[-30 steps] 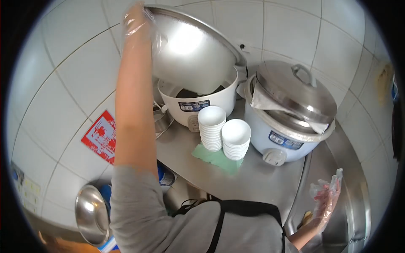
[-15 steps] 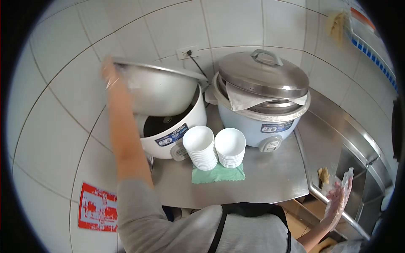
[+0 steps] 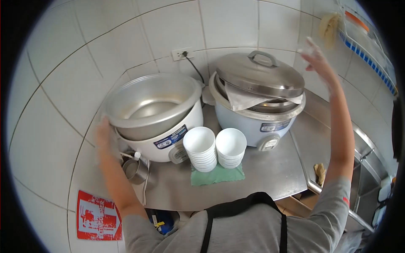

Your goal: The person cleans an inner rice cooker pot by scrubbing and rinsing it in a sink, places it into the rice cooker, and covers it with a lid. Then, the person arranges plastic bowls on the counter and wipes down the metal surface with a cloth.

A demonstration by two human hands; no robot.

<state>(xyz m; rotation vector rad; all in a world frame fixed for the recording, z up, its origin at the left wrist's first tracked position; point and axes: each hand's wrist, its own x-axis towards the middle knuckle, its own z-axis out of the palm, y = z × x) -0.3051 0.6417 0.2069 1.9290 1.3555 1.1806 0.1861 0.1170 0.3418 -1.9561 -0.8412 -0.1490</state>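
A silver inner pot (image 3: pixel 154 99) sits tilted in the white rice cooker (image 3: pixel 135 143) on the left. My left hand (image 3: pixel 104 135), in a clear plastic glove, is beside the pot's left rim; its fingers are blurred, so I cannot tell whether they touch it. Raised at the far right, my right hand (image 3: pixel 318 61), also gloved, holds nothing, with its fingers apart. It is nearest to the metal lid (image 3: pixel 261 76), which rests at a slant over a cloth (image 3: pixel 244 99) and a pot on the pale blue rice cooker (image 3: pixel 249 126).
Two stacks of white bowls, a left stack (image 3: pixel 199 147) and a right stack (image 3: pixel 231 147), stand on a green cloth (image 3: pixel 217 176) on the steel counter (image 3: pixel 270 173). A metal cup (image 3: pixel 136 170) is beside the left cooker. A wire rack (image 3: pixel 367 57) hangs at upper right.
The inner pot has come down from its tilted, lifted position into the white cooker. My left hand has lowered with it, and my right hand has risen from the sink side toward the lid.
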